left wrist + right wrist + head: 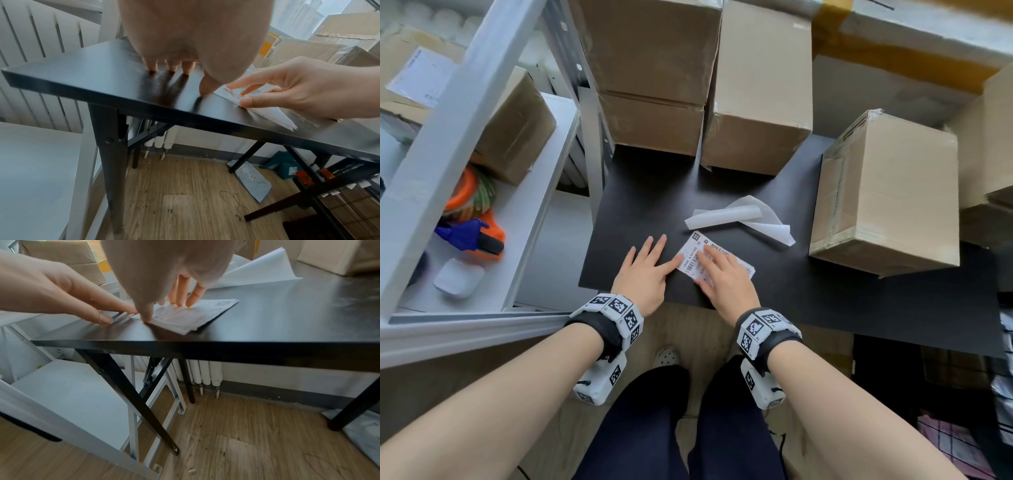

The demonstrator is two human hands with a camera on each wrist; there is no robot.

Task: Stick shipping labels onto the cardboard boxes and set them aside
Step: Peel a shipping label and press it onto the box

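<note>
A small stack of white shipping labels (692,257) (205,313) lies on the black table (647,192) near its front edge. My right hand (726,277) (164,264) rests on the stack, fingers spread on top and the thumb at the near corner. My left hand (650,270) (195,32) lies flat on the table just left of it, one fingertip touching the stack's left edge. A cardboard box (887,192) stands on the table to the right. Another box (756,92) and two stacked boxes (654,68) stand at the back.
Curled white backing sheets (739,216) lie behind the labels. A white shelf unit (534,205) on the left holds an orange and blue tape dispenser (479,236) and a labelled box (513,126). More boxes sit at the far right.
</note>
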